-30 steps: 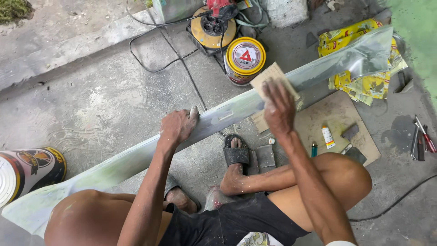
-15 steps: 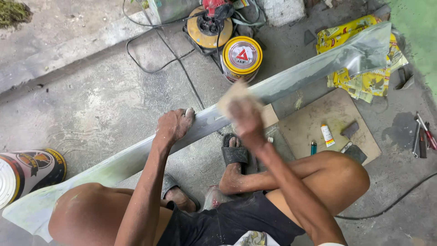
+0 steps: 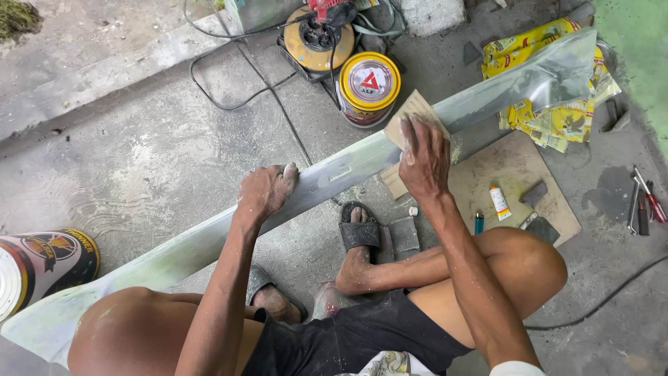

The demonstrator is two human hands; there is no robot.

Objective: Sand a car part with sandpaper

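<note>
Right hand (image 3: 424,160) slid sandpaper (image 3: 410,115) up-panel, toward yellow-lidded can (image 3: 369,82).
</note>
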